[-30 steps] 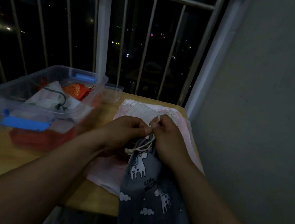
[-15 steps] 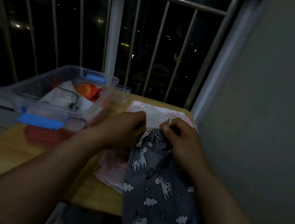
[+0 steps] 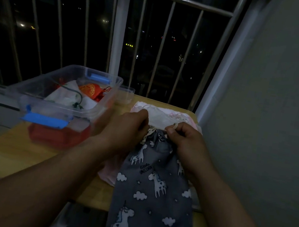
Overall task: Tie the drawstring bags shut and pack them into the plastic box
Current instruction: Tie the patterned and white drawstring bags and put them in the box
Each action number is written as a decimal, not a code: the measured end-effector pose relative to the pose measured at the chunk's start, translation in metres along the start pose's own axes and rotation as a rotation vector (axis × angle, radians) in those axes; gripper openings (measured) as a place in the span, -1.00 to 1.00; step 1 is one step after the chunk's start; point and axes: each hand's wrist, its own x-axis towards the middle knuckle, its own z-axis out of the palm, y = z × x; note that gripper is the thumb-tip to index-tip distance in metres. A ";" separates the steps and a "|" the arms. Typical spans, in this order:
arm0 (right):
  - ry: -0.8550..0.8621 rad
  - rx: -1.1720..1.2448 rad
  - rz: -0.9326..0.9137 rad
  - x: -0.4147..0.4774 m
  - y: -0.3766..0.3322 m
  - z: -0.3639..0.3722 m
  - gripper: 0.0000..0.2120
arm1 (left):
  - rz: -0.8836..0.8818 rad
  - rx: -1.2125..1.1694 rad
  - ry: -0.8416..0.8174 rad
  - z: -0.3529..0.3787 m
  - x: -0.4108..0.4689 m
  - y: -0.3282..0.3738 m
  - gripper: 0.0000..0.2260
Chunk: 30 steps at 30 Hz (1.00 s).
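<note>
Whereas a second ago the two hands met knuckle to knuckle over the mouth of the grey bag (image 3: 153,191), the left hand (image 3: 126,127) and right hand (image 3: 187,140) now stand apart, drawing the cord (image 3: 149,133) out towards nine and three o'clock. Right thumb and forefinger pinch a loop of cord. The left fingers are curled closed at the bag's neck, seemingly on the other end, though that pinch is hidden. The neck is gathered, so the tie appears to be tightening, not finished. This bag lies on the table (image 3: 11,147), over pink bags (image 3: 163,115), running towards six o'clock. The plastic box (image 3: 78,120), at ten o'clock from the hands, already holds tied bags; packing this one remains.
</note>
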 end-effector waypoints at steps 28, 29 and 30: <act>0.118 0.222 0.175 0.007 -0.020 -0.017 -0.84 | -0.357 -0.811 0.011 -0.048 -0.028 0.045 -0.52; 0.135 0.242 0.160 0.011 -0.025 -0.014 -0.81 | -0.306 -0.788 0.026 -0.056 -0.031 0.048 -0.49; 0.154 0.251 0.148 0.015 -0.030 -0.014 -0.79 | -0.261 -0.766 0.036 -0.062 -0.033 0.052 -0.48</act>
